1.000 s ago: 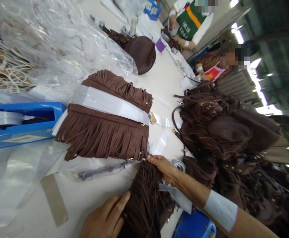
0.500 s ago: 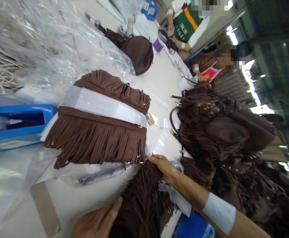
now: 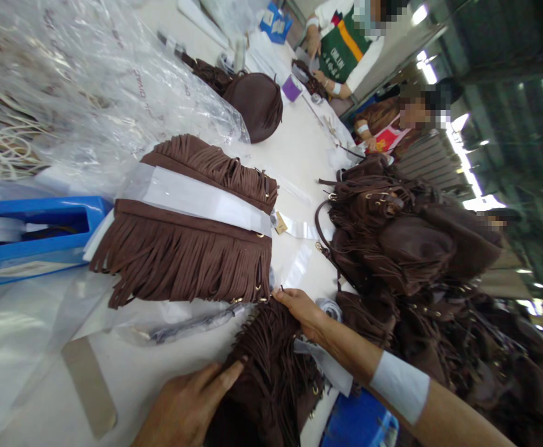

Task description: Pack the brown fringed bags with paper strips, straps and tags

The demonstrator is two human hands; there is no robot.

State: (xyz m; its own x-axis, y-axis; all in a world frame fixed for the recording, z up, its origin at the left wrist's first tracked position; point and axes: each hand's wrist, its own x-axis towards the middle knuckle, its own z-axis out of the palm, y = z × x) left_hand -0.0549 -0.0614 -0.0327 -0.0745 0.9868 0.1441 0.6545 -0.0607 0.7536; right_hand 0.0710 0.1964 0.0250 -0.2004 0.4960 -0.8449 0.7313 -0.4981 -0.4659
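A dark brown fringed bag point(image 3: 271, 366) lies at the bottom of the view, close to me. My right hand point(image 3: 299, 313) pinches its upper end, thumb and finger closed at the edge by the fringe. At the bag's left side, my left hand point(image 3: 185, 403) grips it, one long digit across the surface and the other fingertips partly hidden. Just beyond lies a lighter brown fringed bag point(image 3: 187, 261), with a white strip point(image 3: 206, 195) under clear plastic across its middle. A small tan tag point(image 3: 280, 223) shows at its right end.
A blue tape dispenser point(image 3: 66, 248) stands left, below crumpled clear plastic bags point(image 3: 113, 81). Brown bags point(image 3: 411, 248) are heaped on the right. A round brown bag point(image 3: 255, 105) and purple roll point(image 3: 292, 87) lie farther back. Two people point(image 3: 345, 53) work along the table's far side.
My left hand has shifted slightly right and up along the dark bag. The right hand keeps its pinch at the same end. The whole view has moved a little.
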